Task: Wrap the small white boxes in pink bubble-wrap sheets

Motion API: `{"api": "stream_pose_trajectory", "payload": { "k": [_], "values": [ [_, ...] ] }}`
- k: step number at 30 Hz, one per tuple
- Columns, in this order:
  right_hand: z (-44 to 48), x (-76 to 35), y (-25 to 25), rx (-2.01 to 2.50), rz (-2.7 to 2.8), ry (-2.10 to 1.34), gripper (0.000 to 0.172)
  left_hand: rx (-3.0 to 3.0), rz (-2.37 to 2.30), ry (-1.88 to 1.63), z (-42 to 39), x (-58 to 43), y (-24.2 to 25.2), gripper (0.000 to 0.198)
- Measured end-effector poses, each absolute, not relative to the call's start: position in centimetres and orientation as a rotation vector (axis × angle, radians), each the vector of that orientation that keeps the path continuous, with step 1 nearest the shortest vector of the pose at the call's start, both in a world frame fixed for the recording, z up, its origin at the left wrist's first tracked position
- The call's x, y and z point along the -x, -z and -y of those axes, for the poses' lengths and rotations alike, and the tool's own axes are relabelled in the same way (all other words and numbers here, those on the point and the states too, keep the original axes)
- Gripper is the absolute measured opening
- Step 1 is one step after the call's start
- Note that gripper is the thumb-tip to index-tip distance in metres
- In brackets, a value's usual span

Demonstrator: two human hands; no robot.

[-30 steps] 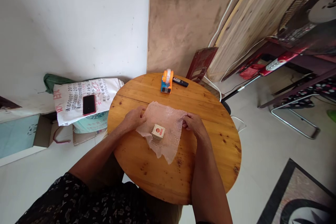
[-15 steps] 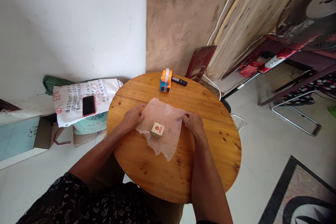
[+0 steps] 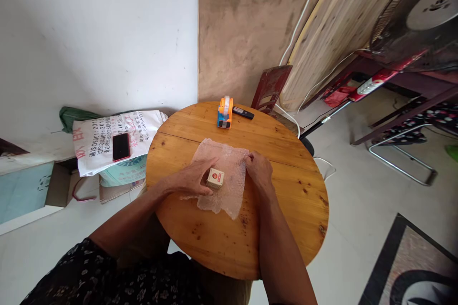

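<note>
A sheet of pinkish bubble wrap (image 3: 229, 162) lies spread on the round wooden table (image 3: 286, 190). A small cardboard box (image 3: 215, 177) with a red round label sits on the sheet. My left hand (image 3: 191, 180) rests on the wrap with its fingers stretched out, the fingertips touching the box's left side. My right hand (image 3: 259, 171) is closed in a pinch on the right edge of the bubble wrap.
An orange tape dispenser (image 3: 225, 111) and a dark remote-like object (image 3: 244, 113) lie at the table's far edge. A printed white sack (image 3: 107, 140) with a red phone (image 3: 120, 147) on it lies at left. A red chair (image 3: 269, 86), cables and a fan (image 3: 418, 24) stand behind.
My left hand has let go of the wrap's left edge and moved right onto the sheet, up against the box. My right hand stays on the right edge.
</note>
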State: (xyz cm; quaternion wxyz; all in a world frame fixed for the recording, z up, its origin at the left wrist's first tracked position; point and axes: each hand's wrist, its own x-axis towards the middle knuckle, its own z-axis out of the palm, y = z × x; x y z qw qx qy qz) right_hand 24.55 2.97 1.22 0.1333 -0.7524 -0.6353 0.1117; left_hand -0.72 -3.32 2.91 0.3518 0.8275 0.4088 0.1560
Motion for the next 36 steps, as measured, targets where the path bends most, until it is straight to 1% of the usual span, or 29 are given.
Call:
{"api": "stream_pose_trajectory", "payload": {
  "k": [3, 7, 10, 11, 13, 14, 15, 16, 17, 19, 21, 23, 27, 30, 33, 34, 36],
  "values": [
    [-3.2, -25.1, -1.4, 2.183, 1.814, -0.356, 0.017, -2.114, -1.060, -0.459, 3.6, 0.6, -1.5, 0.106],
    [-2.6, -26.0, -3.9, 2.089, 1.723, -0.413, 0.021, -2.089, -1.099, -0.567, 3.6, 0.4, 0.5, 0.115],
    [-0.6, -25.0, -6.6, 1.625, 1.731, -0.738, 0.023, -2.127, -1.124, -0.617, 3.4, 0.1, 1.7, 0.118],
    [0.4, -24.2, -7.2, 1.480, 1.816, -0.831, 0.023, -2.142, -1.128, -0.630, 3.3, 0.0, 1.9, 0.118],
    [2.2, -22.1, -7.5, 1.281, 2.086, -0.899, 0.021, -2.162, -1.142, -0.639, 3.3, -0.1, 2.2, 0.117],
    [3.0, -21.0, -7.1, 1.232, 2.213, -0.867, 0.027, -2.168, -1.154, -0.636, 3.4, -0.2, 2.2, 0.115],
    [3.7, -20.1, -6.5, 1.211, 2.345, -0.783, 0.040, -2.173, -1.165, -0.630, 3.4, -0.2, 2.2, 0.114],
    [4.3, -19.5, -5.8, 1.260, 2.413, -0.658, 0.048, -2.180, -1.172, -0.623, 3.5, -0.3, 2.2, 0.113],
    [4.8, -19.2, -5.0, 1.312, 2.451, -0.580, 0.051, -2.188, -1.175, -0.618, 3.5, -0.3, 2.2, 0.112],
    [5.4, -20.0, -3.8, 1.372, 2.423, -0.484, 0.052, -2.209, -1.165, -0.603, 3.7, -0.3, 2.1, 0.113],
    [6.0, -22.3, -3.4, 1.417, 2.304, -0.425, 0.047, -2.233, -1.142, -0.575, 3.7, -0.3, 2.0, 0.114],
    [6.3, -25.6, -3.3, 1.527, 2.139, -0.317, 0.047, -2.266, -1.125, -0.547, 3.8, -0.3, 1.9, 0.110],
    [6.8, -32.1, -2.2, 1.875, 1.926, -0.040, 0.049, -2.307, -1.143, -0.526, 3.8, -0.2, 1.8, 0.100],
    [7.2, -34.3, -0.8, 2.100, 1.879, 0.007, 0.055, -2.326, -1.148, -0.503, 3.7, -0.2, 2.1, 0.099],
    [7.8, -33.3, -0.5, 2.066, 1.767, 0.159, 0.059, -2.339, -1.151, -0.483, 3.7, -0.2, 2.3, 0.102],
    [7.9, -32.3, -0.6, 1.993, 1.763, 0.186, 0.058, -2.342, -1.153, -0.478, 3.7, -0.2, 2.4, 0.103],
    [7.9, -29.7, -1.0, 1.769, 1.865, 0.126, 0.048, -2.346, -1.159, -0.465, 3.7, -0.3, 2.3, 0.103]
  ]
}}
